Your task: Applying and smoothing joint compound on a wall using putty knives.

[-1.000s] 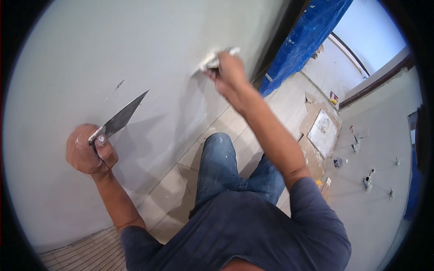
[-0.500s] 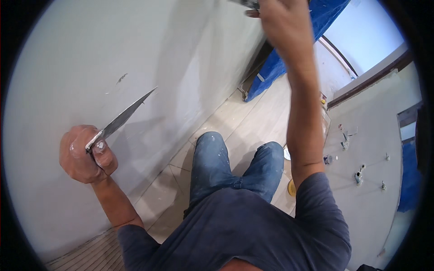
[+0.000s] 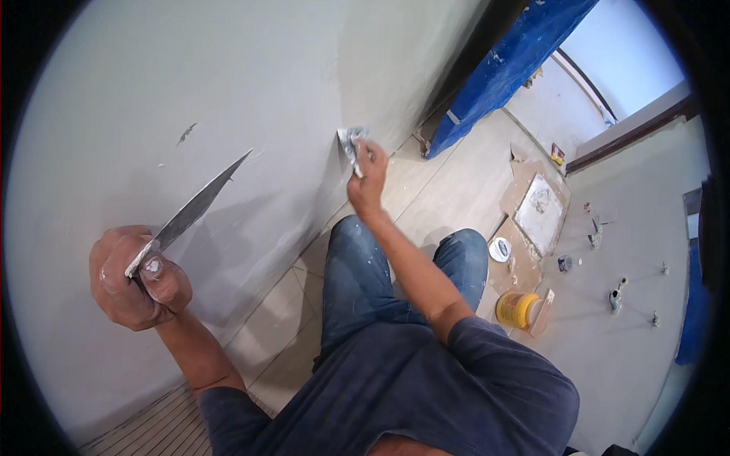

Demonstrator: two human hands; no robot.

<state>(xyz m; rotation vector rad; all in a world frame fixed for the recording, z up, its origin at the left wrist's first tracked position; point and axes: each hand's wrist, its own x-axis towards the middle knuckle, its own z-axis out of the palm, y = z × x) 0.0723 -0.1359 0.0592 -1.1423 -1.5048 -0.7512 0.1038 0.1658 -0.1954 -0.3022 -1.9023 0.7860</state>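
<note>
My left hand [image 3: 141, 277] is closed round a wide flat metal filling knife [image 3: 196, 204], its blade seen nearly edge-on and pointing up to the right. White filler clings to the blade's lower end and to my thumb. Lower down on the pale wall [image 3: 251, 68], my right hand [image 3: 368, 176] grips a smaller putty knife [image 3: 352, 140] smeared with white. That knife's blade is at the wall surface, above my left knee; whether it presses on it I cannot tell. A dark scuff [image 3: 186, 134] marks the wall above my left hand.
Blue plastic sheeting [image 3: 498, 64] covers something at the wall's far end. On the tiled floor [image 3: 426, 182] to my right are a yellow tub [image 3: 517, 310], a white round lid [image 3: 499, 249], cardboard [image 3: 517, 201] and a white board [image 3: 541, 209]. Pipe fittings [image 3: 616, 300] stick out from the right wall.
My right hand has swung down and left from the upper edge, bringing the putty knife to the wall near my knees. My left hand has shifted slightly down and left, still holding the filling knife.
</note>
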